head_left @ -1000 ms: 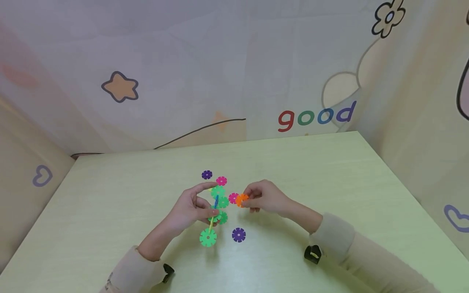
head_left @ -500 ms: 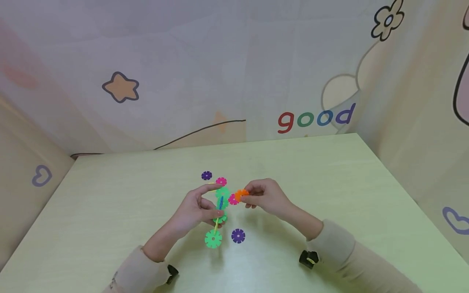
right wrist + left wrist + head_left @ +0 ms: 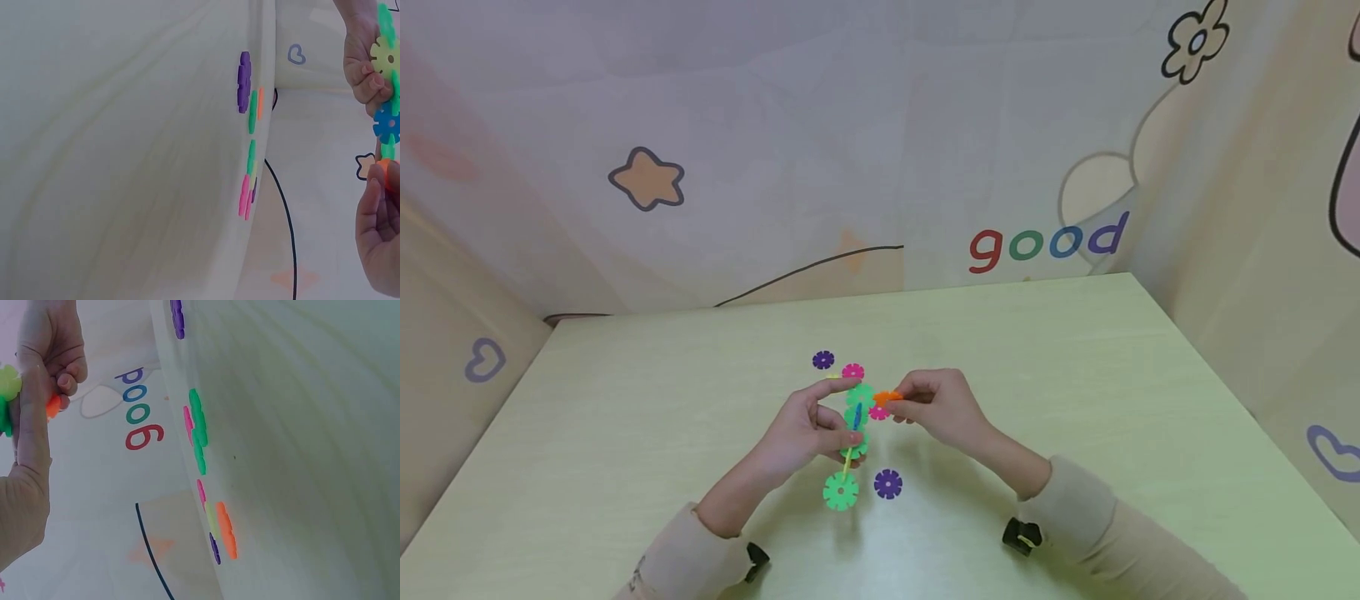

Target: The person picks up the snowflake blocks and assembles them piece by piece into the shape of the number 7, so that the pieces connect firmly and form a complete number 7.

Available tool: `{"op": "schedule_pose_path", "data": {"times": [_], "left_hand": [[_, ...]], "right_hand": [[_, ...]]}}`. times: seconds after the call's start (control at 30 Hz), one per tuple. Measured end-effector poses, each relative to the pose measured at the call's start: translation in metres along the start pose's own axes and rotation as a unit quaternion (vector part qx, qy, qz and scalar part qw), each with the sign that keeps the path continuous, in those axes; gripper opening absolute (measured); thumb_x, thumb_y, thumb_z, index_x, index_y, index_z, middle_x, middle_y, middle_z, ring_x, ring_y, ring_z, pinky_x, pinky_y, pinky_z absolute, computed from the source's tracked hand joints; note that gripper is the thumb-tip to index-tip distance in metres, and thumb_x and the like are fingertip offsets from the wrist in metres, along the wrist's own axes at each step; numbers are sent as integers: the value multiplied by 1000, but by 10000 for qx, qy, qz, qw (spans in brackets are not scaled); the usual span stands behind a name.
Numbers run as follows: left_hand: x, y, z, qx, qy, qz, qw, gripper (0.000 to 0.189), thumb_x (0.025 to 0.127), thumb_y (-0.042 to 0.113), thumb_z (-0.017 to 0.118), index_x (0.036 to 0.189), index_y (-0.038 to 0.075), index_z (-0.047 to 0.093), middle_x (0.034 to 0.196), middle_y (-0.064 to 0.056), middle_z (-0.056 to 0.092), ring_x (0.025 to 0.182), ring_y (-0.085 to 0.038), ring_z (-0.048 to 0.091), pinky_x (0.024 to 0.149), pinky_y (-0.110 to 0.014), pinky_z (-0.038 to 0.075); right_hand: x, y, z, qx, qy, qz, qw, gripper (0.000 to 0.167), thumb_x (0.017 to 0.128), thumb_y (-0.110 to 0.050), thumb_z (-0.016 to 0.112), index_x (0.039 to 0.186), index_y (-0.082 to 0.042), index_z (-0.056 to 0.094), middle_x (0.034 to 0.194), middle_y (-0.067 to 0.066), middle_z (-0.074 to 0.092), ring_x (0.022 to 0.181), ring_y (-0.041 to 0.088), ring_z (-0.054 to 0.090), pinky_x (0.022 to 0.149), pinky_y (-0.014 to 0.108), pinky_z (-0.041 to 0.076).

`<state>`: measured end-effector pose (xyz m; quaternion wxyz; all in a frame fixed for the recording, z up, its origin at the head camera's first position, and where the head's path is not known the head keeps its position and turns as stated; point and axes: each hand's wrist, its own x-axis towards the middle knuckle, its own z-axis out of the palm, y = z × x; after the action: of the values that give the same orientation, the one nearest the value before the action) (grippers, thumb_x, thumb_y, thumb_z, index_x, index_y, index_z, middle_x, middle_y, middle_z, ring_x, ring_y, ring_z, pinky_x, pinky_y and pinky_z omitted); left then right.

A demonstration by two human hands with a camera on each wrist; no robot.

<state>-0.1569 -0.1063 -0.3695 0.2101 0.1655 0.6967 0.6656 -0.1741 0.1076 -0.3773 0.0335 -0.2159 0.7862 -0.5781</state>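
Observation:
My left hand [image 3: 805,429] grips a chain of notched plastic discs. In the right wrist view its green end disc [image 3: 386,25], yellow disc [image 3: 384,57] and blue disc [image 3: 389,124] stand joined in a row, with green ones between. An orange notched disc [image 3: 886,398] is pinched between thumb and fingers of my right hand [image 3: 942,407]. It stands edge-on at the chain's upper green disc [image 3: 861,395], right at its rim. My left index finger stretches along that end of the chain. Fingers hide part of the orange disc.
On the table [image 3: 1037,350] lie a near purple disc [image 3: 888,483], a pink disc [image 3: 853,372] and a far purple disc [image 3: 823,359]. The left wrist view shows loose green discs [image 3: 199,419] and another orange disc [image 3: 227,530]. A printed curtain [image 3: 775,167] stands behind.
My right hand has brought the orange disc left to the chain and turned it edge-on. My left hand has moved the chain slightly right.

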Motion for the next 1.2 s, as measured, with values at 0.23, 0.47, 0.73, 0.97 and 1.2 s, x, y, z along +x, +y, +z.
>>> {"op": "schedule_pose_path", "data": {"times": [0.23,0.47,0.73,0.97,1.2], "left_hand": [[1,-1,1,87,43,81,9999,63,79,-6,65,136,3,37,71,-15,65,67,-32,66,66,-42,54],[-1,-1,1,220,55,145,9996,63,78,-8,64,135,0,38,71,-17,65,64,-30,66,65,-39,54],[-2,0,0,301,50,240,9992,62,77,-11,63,133,-2,38,69,-15,65,63,-26,66,68,-38,54],[-2,0,0,298,96,257,9992,62,77,-11,63,133,-3,38,65,-9,64,62,-22,65,71,-35,53],[-2,-1,1,240,105,239,9994,63,76,-12,63,133,-4,37,66,-7,64,61,-19,64,71,-32,53]], "right_hand": [[0,0,4,-140,126,-252,9995,6,79,-3,69,73,-1,67,70,13,66,65,32,62,53,27,48],[-2,2,7,-101,102,-447,9989,5,79,-1,68,75,3,67,70,17,65,64,34,61,51,23,46],[-2,2,9,-172,104,-624,9979,5,78,0,69,75,3,67,68,12,66,61,29,62,51,23,47],[-2,-1,11,-216,165,-674,9974,5,78,2,68,74,4,67,68,9,65,60,31,61,51,23,47],[-2,0,11,-233,189,-723,9969,5,77,0,69,73,2,67,66,11,65,58,29,60,46,21,42]]}}
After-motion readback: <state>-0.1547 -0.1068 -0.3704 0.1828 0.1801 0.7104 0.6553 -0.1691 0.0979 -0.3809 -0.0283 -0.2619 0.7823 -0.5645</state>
